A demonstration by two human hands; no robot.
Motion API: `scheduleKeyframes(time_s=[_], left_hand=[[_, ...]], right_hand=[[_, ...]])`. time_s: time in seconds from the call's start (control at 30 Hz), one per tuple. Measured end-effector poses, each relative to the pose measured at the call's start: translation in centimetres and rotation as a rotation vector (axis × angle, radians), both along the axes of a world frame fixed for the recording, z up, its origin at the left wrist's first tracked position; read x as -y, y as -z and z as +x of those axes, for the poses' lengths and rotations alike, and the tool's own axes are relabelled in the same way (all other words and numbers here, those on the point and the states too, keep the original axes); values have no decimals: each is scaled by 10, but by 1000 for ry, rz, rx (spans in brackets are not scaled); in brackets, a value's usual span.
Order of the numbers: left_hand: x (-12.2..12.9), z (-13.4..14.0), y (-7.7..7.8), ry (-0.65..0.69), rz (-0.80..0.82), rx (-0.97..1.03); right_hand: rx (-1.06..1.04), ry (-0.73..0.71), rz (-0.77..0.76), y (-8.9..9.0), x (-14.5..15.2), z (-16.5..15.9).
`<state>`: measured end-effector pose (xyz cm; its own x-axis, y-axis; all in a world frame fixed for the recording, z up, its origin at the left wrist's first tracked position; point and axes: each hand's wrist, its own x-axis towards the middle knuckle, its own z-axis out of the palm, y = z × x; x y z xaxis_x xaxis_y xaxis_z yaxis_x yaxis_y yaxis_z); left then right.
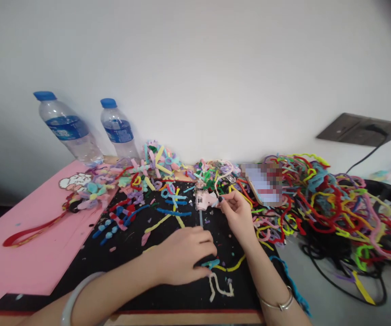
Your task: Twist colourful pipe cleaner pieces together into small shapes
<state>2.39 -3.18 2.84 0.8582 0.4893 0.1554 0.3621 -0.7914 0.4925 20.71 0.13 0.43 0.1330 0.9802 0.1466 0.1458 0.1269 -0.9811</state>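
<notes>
My left hand (pixel 185 255) rests on the black mat (pixel 137 280), fingers curled down on a short teal pipe-cleaner piece (pixel 211 263). A pale stick (pixel 201 219) pokes up just behind that hand. My right hand (pixel 238 213) is closed on the nozzle end of a small pink glue gun (pixel 206 200) standing at the mat's far middle. A yellow pipe cleaner (pixel 231 267) and a white curled one (pixel 220 288) lie in front of the left hand.
Two water bottles (pixel 67 129) (pixel 118 130) stand against the wall at back left. A pink sheet (pixel 22 253) covers the left. A big tangle of coloured pipe cleaners (pixel 331 199) fills the right, beside a phone (pixel 262 184) and black cable (pixel 338 276). Cut pieces (pixel 131 199) litter the mat.
</notes>
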Motion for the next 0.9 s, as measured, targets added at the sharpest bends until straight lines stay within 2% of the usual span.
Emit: scheduleKeyframes(time_s=[0.17, 0.27, 0.37, 0.47, 0.57, 0.63, 0.73, 0.9], left_hand=[[8, 19, 21, 7, 137, -152], [8, 21, 25, 1, 160, -147], [5, 18, 21, -64, -19, -32], [-2, 10, 14, -300, -315, 190], [-11, 1, 11, -535, -549, 405], [-16, -4, 13, -613, -607, 486], [-19, -7, 18, -617, -532, 479], [-19, -13, 28, -501, -163, 303]], right_hand=[[23, -10, 4, 3, 1, -2], [16, -3, 10, 3, 1, -3], [4, 38, 35, 3, 1, -4], [-18, 25, 41, 2, 2, -4], [2, -100, 3, -1, 3, -5], [48, -199, -56, -3, 5, -8], [97, -321, -158, -5, 9, -14], [100, -502, -227, -5, 14, -19]])
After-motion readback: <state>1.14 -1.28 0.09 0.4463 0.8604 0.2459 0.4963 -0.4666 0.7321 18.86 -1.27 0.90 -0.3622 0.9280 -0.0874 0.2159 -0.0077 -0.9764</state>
